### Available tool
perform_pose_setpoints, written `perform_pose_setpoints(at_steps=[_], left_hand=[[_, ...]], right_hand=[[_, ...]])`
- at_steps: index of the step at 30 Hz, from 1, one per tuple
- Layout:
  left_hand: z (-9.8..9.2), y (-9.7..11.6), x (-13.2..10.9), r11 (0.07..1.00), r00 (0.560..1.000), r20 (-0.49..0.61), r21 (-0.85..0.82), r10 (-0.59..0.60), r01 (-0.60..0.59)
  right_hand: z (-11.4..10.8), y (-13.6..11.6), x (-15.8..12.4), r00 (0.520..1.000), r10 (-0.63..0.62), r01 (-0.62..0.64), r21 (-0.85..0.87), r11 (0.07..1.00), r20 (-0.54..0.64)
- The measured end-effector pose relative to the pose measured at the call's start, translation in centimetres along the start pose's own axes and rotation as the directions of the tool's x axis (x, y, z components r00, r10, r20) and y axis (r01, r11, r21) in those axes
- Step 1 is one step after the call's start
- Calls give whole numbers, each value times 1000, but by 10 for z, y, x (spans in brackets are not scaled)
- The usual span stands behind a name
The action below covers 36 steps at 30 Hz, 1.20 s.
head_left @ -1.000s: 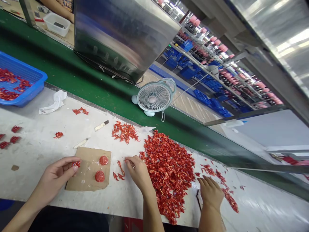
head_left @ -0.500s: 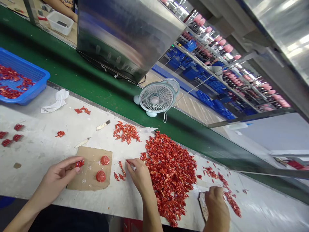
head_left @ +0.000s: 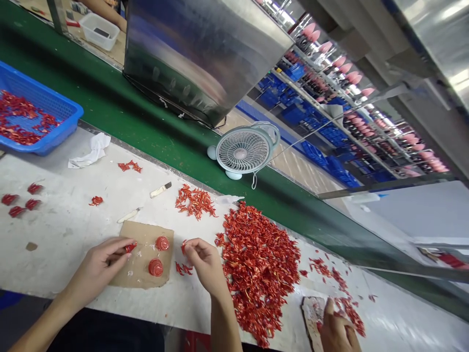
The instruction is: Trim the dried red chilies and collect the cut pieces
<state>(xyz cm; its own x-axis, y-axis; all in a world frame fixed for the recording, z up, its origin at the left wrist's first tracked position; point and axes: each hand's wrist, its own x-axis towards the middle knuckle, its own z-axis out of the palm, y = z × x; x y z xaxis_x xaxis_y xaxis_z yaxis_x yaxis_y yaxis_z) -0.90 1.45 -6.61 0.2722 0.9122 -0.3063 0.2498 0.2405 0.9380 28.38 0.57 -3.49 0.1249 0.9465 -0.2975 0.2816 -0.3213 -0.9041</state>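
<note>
The left hand (head_left: 97,269) pinches a small red piece (head_left: 130,248) between thumb and fingers, just over a cardboard sheet (head_left: 139,233) on the counter (head_left: 54,244). The right hand (head_left: 207,264) closes its fingertips on another red piece (head_left: 183,247), near the right edge of the sheet. Two red domes (head_left: 162,243) (head_left: 156,267) stand on the cardboard. Further right lies a big heap of shiny red strips (head_left: 260,269), and beyond it is a co-worker's hand (head_left: 339,332).

Smooth steel panel (head_left: 205,54), matt brown cardboard (head_left: 141,234), glossy blue plastic basket (head_left: 44,146).
</note>
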Motion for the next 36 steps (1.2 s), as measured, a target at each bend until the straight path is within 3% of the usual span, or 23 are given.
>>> perform_pose_setpoints(at_steps=[6, 21, 36], left_hand=[[1, 1, 3, 1000, 1000, -12, -6, 4, -4], [1, 5, 3, 999, 999, 12, 7, -37, 37], [2, 7, 3, 1000, 1000, -26, 16, -12, 12]], right_hand=[[27, -6, 11, 997, 30, -37, 105, 994, 68], [37, -1, 6, 998, -23, 16, 117, 993, 63], [64, 0, -8, 989, 22, -3, 125, 992, -147]])
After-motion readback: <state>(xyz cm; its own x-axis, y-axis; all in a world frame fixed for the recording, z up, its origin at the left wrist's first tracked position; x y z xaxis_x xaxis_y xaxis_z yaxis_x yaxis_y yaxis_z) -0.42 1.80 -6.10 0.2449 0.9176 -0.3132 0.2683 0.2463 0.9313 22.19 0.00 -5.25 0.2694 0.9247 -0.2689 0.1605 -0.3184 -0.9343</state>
